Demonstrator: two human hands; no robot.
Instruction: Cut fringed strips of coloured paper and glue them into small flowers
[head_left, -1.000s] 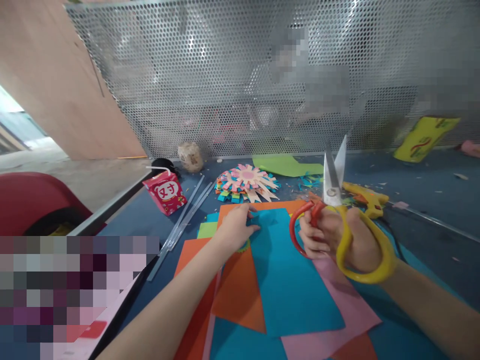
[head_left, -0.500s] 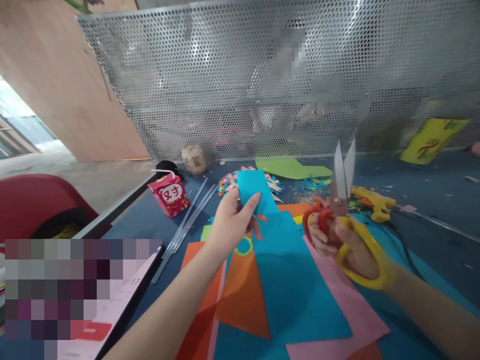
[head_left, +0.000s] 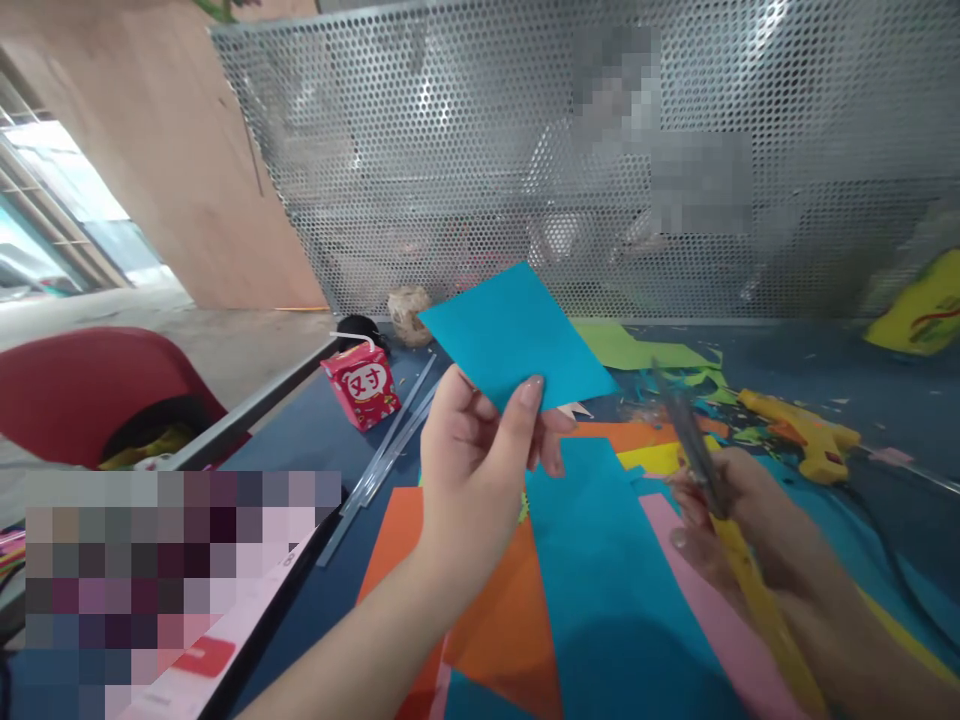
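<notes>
Between thumb and fingers, my left hand (head_left: 487,450) grips a blue sheet of paper (head_left: 517,335), raised above the table and turned so one corner points up. My right hand (head_left: 750,530) is closed on scissors (head_left: 720,510) with a yellow handle; their blades look brought together and point up and away, blurred by motion. The scissors are apart from the paper. Below both hands lies a larger blue sheet (head_left: 622,580), overlapping an orange sheet (head_left: 495,620) and a pink sheet (head_left: 705,590).
A yellow glue gun (head_left: 810,435) with a black cord lies at the right. Clear glue sticks (head_left: 382,470) and a red drink carton (head_left: 364,385) stand left. Green paper (head_left: 637,350) and scraps lie behind. A perforated metal panel (head_left: 465,130) borders the table's back.
The blue paper in my left hand has been lifted and turned from a narrow strip view to a broad face. The scissors have tilted edge-on and their blades have come together.
</notes>
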